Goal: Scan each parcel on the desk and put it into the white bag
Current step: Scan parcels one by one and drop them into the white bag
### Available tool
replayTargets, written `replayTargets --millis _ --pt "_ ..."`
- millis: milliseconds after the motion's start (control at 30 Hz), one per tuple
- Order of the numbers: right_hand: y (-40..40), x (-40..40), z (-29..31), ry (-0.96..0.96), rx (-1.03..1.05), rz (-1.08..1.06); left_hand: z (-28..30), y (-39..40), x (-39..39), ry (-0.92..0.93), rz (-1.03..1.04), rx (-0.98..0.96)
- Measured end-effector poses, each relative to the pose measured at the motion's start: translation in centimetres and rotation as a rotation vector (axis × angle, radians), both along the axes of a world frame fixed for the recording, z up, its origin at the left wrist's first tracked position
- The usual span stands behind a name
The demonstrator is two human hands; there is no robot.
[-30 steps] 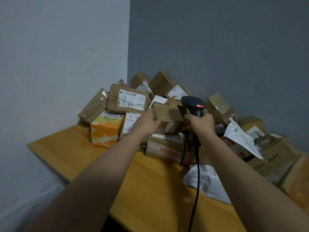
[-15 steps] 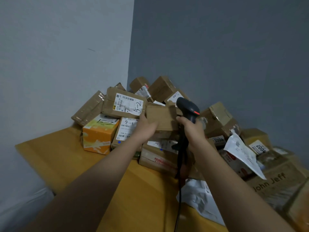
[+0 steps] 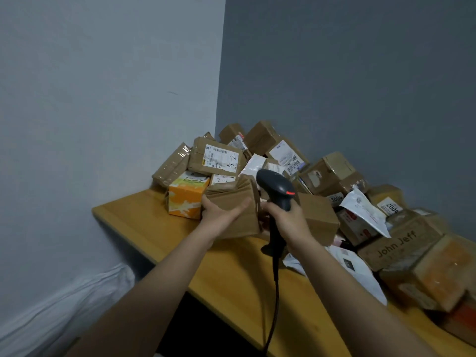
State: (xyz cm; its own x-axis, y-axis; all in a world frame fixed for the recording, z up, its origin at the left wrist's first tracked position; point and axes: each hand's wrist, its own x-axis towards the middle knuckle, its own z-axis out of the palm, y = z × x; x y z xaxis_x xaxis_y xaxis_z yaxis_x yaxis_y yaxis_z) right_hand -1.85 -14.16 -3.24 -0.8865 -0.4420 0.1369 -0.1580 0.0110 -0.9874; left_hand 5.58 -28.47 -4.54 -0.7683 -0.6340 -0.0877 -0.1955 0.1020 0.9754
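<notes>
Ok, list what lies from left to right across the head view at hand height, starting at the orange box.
orange box → left hand gripping a plain brown parcel → black barcode scanner in the right hand → white paper slip → "John Jeff" box

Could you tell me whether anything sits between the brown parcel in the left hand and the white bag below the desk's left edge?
Nothing visible does. The left hand holds the brown parcel above the desk near its left edge, and the white bag lies lower left, with only open space between.
</notes>
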Motion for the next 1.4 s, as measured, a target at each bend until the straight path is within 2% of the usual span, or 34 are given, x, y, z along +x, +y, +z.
replayTargets --millis 100,233,300,433,500,633,700,767,800,900,933,1033,1067,1133,1200,1300,1400 --pt "-0.3 1.8 -1.9 -0.038 0.001 0.034 -1.1 0.7 1.5 -0.093 0.112 -0.06" --pt "0.2 2.2 -3.2 -0.155 -0.044 0.034 -2.3 -0.5 2.3 -0.024 0.255 -0.041" --pt "0.6 1.9 -3.6 -0.225 -0.075 0.021 -2.9 -1.3 2.8 -0.018 0.198 -0.054" --pt "1.2 1.5 -4.4 -0.24 -0.041 -0.006 -4.6 -2.2 3.4 -0.156 0.073 -0.155" --pt "1.6 1.1 -4.6 -0.255 -0.049 -0.031 -5.0 -2.3 3.7 -0.154 0.064 -0.308" --pt "2.5 0.3 -5.1 -0.285 -0.062 -0.046 -4.8 0.0 5.0 -0.136 -0.06 -0.873" --pt "3.1 0.2 -5.2 -0.279 -0.057 -0.046 -4.8 1.6 4.7 -0.284 -0.133 -1.008" --pt "3.5 0.1 -5.3 -0.255 -0.033 -0.043 -5.2 2.6 4.0 -0.514 -0.174 -0.995" --pt "3.6 0.1 -5.3 -0.247 -0.022 -0.043 -5.4 2.9 3.7 -0.566 -0.176 -0.978" --pt "4.2 0.1 -5.1 -0.235 -0.003 -0.054 -5.8 2.6 3.1 -0.46 -0.134 -0.926" --pt "4.4 0.1 -5.0 -0.227 -0.001 -0.062 -6.0 1.8 2.8 -0.394 -0.142 -0.815" --pt "5.3 -0.2 -4.4 -0.206 -0.006 -0.098 -6.2 -0.4 2.6 -0.17 -0.101 -0.115" --pt "5.6 -0.2 -4.2 -0.203 -0.008 -0.103 -6.3 -1.0 2.8 -0.149 -0.046 -0.028" --pt "5.8 -0.2 -4.1 -0.201 -0.014 -0.101 -6.9 -2.2 3.0 -0.149 0.087 -0.09" --pt "5.8 0.0 -4.1 -0.2 -0.012 -0.103 -7.2 -2.6 3.0 -0.067 0.142 -0.244" --pt "5.4 0.1 -4.4 -0.213 -0.002 -0.104 -6.2 -1.8 2.9 0.081 0.029 -0.56" --pt "5.1 0.1 -4.5 -0.215 0.009 -0.081 -4.7 -1.4 2.8 -0.024 -0.045 -0.694"
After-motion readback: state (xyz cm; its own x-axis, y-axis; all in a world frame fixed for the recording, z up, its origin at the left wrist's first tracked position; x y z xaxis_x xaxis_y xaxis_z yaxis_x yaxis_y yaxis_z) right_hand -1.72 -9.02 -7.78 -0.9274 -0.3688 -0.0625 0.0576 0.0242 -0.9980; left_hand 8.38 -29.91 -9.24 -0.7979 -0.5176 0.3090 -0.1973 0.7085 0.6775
